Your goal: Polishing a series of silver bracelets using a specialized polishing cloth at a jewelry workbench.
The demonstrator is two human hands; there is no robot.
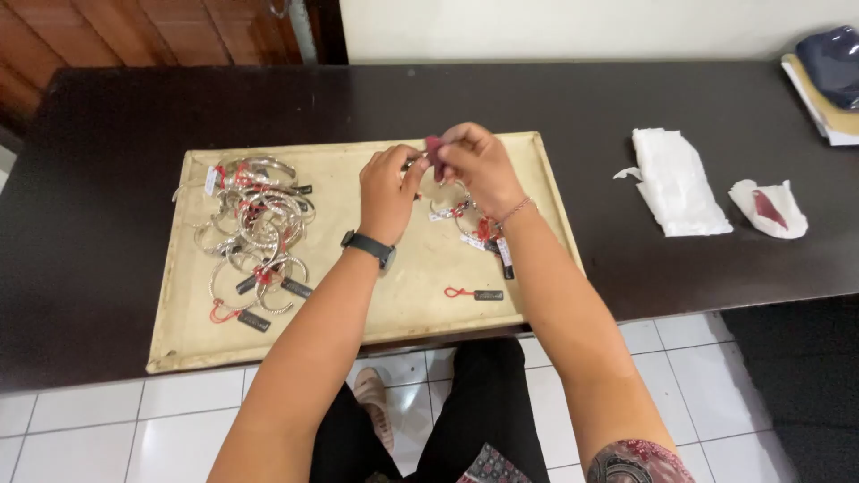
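- While the right hand (pixel 479 161) pinches a small dark red cloth (pixel 434 150) between closed fingertips, the left hand (pixel 386 188) grips a silver bangle (pixel 413 164) just beside it; the bangle is mostly hidden, so its axis cannot be told.
- Both meet above the beige tray (pixel 358 313), near its far edge.
- Below the right wrist lie 2 or 3 tagged bangles (pixel 474 224).
- At the tray's left, a bangle heap (pixel 255 233).
- On the dark counter (pixel 107 179), white tissues (pixel 676 183).

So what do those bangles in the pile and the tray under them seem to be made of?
The bangles look like polished silvery metal: thin hoops with bright glints. The tray seems covered in matte cream fabric or board, scuffed and stained; which one is unclear.
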